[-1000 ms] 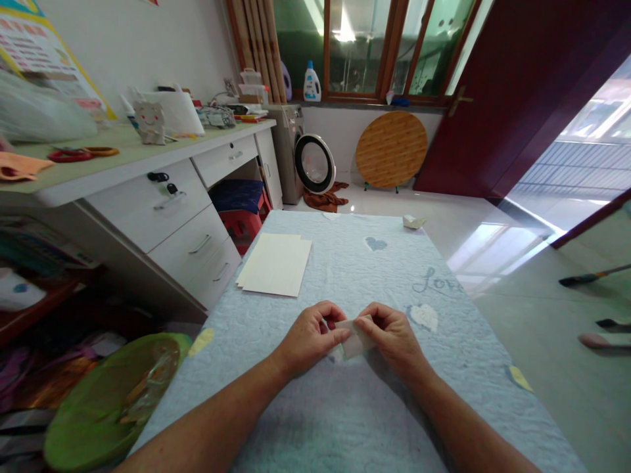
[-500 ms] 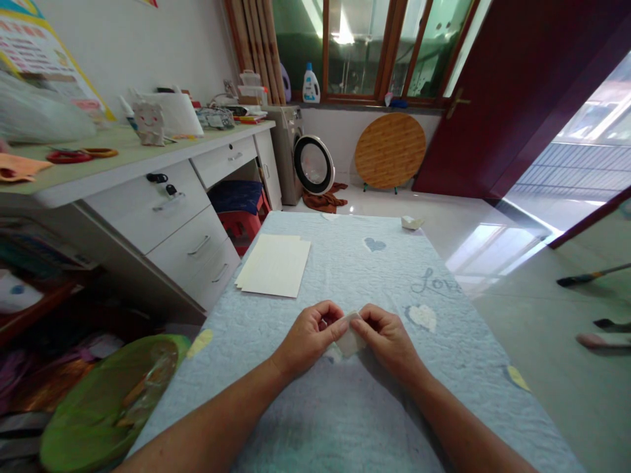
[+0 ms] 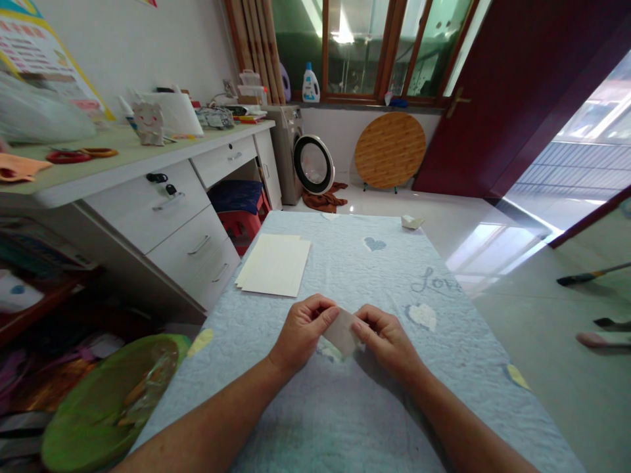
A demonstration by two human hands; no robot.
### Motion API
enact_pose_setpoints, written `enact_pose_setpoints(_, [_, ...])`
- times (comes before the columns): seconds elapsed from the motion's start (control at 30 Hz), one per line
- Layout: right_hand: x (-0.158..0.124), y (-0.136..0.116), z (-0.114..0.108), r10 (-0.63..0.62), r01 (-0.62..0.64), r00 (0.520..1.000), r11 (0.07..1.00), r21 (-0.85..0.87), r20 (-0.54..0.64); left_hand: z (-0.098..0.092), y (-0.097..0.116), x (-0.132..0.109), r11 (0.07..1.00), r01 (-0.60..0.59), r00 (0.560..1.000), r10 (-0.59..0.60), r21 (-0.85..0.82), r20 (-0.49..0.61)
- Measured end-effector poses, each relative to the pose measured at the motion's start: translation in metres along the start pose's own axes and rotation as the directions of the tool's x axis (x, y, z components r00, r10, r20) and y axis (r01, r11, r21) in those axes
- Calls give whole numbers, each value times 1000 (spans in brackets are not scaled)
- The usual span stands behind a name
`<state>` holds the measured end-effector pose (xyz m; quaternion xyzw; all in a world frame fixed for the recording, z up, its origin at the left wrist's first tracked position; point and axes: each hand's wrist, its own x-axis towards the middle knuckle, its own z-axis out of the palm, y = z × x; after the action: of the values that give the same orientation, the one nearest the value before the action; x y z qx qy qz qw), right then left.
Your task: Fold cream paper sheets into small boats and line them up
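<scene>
A small piece of folded paper [image 3: 342,334] is held up between my hands, just over the light blue tablecloth [image 3: 345,420]. My left hand [image 3: 306,328] pinches its upper left edge between thumb and fingers. On the other side, my right hand [image 3: 383,334] grips the right edge, thumb on the near face. How many layers the paper has I cannot tell. Beyond my left hand lies a stack of cream paper sheets [image 3: 275,266], slightly fanned. At the table's far right corner sits a small folded paper shape [image 3: 411,222].
Left of the table stand a white desk [image 3: 167,217] with drawers and a green basket [image 3: 64,420] holding a plastic bag. A red stool [image 3: 239,217] is under the desk. Behind are a washing machine [image 3: 286,157] with its door swung out and a round wooden tabletop [image 3: 390,150].
My left hand has shifted slightly left and up along the paper, so more of the paper's face shows between my hands. My right hand has barely moved.
</scene>
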<state>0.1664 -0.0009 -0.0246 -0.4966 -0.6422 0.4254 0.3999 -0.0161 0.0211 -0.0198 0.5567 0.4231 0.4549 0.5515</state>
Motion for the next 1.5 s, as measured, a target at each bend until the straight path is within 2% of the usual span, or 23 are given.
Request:
enact_pose_setpoints(0.13, [1,1,-1,3,-3,1000,1000,-31,-23,-1,-3,2,996,55,998,-56,-68,-19])
enact_pose_setpoints(0.33, [2,7,4,-80,71,995,985,-156,-53,-2,-4,1,999,39,999,-39,39,11])
enact_pose_setpoints(0.6, [2,7,6,-42,41,999,996,-82,-15,0,-5,0,998,21,996,-26,59,83])
enact_pose_setpoints(0.8, [2,8,6,-91,82,995,985,-151,-51,1,-3,0,989,-15,994,-2,147,112])
enact_pose_setpoints(1.1, [3,5,-5,39,-36,997,997,61,-64,-3,-8,3,997,79,995,-78,-24,60])
enact_pose_setpoints(1.2, [3,3,-7,36,-31,997,997,65,-70,-4,-9,5,994,107,992,-105,-29,69])
enact_pose_setpoints(1.33, [3,7,-3,51,-46,997,996,75,-63,-5,-11,7,992,129,983,-130,14,133])
enact_pose_setpoints(1.5, [4,13,4,148,-151,989,969,193,30,-4,-9,6,992,122,984,-122,12,128])
